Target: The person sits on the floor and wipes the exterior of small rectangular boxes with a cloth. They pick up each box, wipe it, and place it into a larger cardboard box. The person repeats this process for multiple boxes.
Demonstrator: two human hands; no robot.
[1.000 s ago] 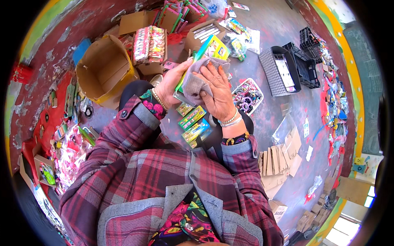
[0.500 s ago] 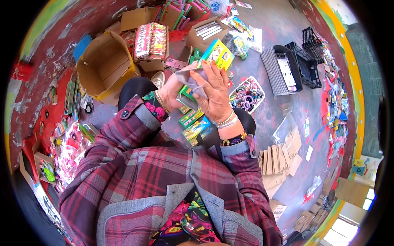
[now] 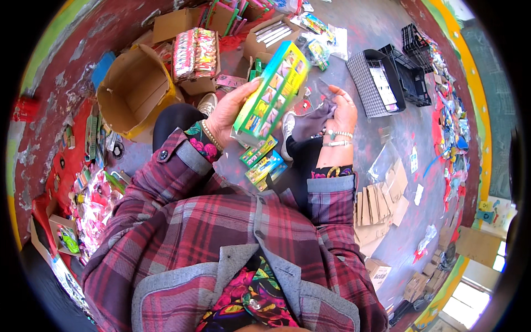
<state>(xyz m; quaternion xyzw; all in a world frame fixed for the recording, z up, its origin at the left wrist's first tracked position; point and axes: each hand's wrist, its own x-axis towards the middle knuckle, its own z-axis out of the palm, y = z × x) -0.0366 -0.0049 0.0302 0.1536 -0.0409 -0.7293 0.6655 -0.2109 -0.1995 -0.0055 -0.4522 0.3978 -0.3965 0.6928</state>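
My left hand (image 3: 225,117) grips the near left side of a long green and yellow cardboard box (image 3: 272,91), which is held tilted above my lap. Small pictures cover the box face that shows. To its right, my right hand (image 3: 344,110) is closed on a grey cloth (image 3: 313,123) that hangs down toward my knee, apart from the box. Below the box, between my legs, lie several small green and yellow boxes (image 3: 264,167).
An open cardboard box (image 3: 141,91) stands at the left, beside a carton of red and yellow packets (image 3: 194,54). Black crates (image 3: 406,77) and a checked basket (image 3: 365,83) stand at the right. Folded cardboard (image 3: 379,207) lies near my right elbow; pink plastic packets (image 3: 99,205) lie at the left.
My right hand has moved right with the cloth, away from the box. The box has turned so that its picture-covered side shows. My left hand still holds it.
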